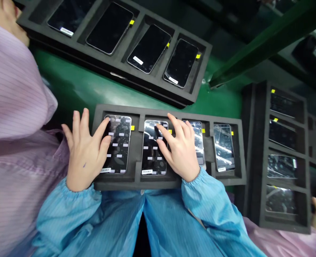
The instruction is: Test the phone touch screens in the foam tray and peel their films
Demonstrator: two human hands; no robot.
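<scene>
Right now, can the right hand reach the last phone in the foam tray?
Probably yes. The right hand is over the neighbouring phone, and nothing covers the last phone; only a foam divider stands between.

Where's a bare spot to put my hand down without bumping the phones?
The green bench top shows bare between the upper foam tray and the lower foam tray. It's crowded on the lower tray, where the left hand and right hand cover the phones.
</scene>
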